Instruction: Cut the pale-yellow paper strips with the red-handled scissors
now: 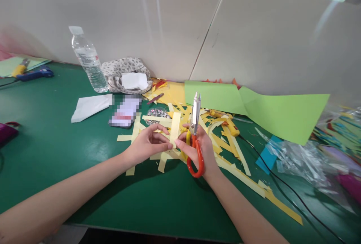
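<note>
A short pale yellow paper strip (175, 125) stands upright between my hands, above a heap of yellow paper strips (225, 144). My left hand (149, 141) pinches near its lower left edge, fingers curled. From the other side, the thumb of my right hand (204, 148) presses on the same strip. That right hand also carries scissors (195, 123), with one red and one yellow handle. Their blades point up and look nearly closed. Behind the strip lies a round clear dish of small shiny pieces (156, 116), partly covered by paper.
A water bottle (90, 65), a spotted cloth pouch (126, 69) and a phone (126, 110) are at the back left. Green paper sheets (284, 112) lean along the partition. On the right are a yellow glue gun (231, 125), its black cord and clear plastic bags (306, 167).
</note>
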`<action>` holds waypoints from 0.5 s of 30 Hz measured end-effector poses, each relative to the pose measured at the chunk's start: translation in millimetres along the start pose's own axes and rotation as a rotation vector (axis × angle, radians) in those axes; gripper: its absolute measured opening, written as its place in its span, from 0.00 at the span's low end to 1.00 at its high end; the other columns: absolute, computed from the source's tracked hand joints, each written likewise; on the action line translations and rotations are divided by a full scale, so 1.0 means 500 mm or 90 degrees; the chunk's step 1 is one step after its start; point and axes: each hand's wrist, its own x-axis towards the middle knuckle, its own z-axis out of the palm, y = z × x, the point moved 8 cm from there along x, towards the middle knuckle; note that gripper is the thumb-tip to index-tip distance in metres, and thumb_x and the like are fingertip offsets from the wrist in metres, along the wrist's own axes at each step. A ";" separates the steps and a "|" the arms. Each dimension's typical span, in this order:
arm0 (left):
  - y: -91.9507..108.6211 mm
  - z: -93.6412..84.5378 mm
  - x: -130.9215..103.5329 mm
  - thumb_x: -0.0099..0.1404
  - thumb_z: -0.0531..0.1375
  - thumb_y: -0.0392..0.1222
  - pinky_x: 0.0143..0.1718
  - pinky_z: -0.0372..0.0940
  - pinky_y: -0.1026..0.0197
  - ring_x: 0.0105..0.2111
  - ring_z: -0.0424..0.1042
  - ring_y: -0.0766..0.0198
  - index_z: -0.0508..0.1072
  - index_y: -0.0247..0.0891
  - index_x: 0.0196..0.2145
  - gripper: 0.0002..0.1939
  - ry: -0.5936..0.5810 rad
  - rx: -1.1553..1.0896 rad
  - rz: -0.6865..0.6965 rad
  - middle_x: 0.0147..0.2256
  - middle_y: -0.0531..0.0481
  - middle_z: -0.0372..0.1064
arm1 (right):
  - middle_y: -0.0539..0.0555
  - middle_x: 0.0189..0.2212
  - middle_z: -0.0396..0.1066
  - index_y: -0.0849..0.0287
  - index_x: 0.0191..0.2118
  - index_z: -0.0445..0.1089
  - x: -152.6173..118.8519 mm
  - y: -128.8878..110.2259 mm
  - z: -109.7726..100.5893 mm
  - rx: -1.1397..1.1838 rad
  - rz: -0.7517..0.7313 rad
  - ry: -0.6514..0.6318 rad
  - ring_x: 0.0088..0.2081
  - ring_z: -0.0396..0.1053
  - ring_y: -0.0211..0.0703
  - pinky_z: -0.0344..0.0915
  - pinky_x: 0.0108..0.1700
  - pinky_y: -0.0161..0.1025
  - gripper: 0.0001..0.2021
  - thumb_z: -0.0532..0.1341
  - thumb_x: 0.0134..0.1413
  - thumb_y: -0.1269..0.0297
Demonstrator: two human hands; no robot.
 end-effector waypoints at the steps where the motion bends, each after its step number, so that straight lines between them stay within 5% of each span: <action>1: 0.000 0.000 0.001 0.51 0.66 0.36 0.34 0.65 0.60 0.29 0.73 0.65 0.63 0.38 0.34 0.16 -0.003 -0.002 -0.001 0.27 0.52 0.73 | 0.42 0.22 0.67 0.53 0.39 0.58 -0.001 -0.002 0.001 -0.006 -0.002 -0.001 0.26 0.69 0.38 0.68 0.35 0.41 0.22 0.66 0.35 0.69; 8: -0.005 0.001 0.002 0.50 0.66 0.34 0.32 0.64 0.62 0.28 0.73 0.66 0.62 0.39 0.33 0.17 -0.011 -0.020 -0.014 0.26 0.54 0.73 | 0.43 0.21 0.68 0.54 0.39 0.59 -0.003 -0.007 0.004 -0.011 -0.019 0.002 0.26 0.69 0.37 0.68 0.34 0.40 0.20 0.66 0.37 0.67; 15: 0.008 -0.022 0.001 0.51 0.66 0.34 0.34 0.64 0.64 0.28 0.73 0.68 0.61 0.38 0.30 0.15 0.065 -0.080 0.004 0.24 0.56 0.74 | 0.46 0.27 0.68 0.53 0.43 0.59 -0.010 -0.020 -0.030 -0.052 -0.077 0.103 0.26 0.67 0.37 0.66 0.30 0.37 0.22 0.66 0.40 0.66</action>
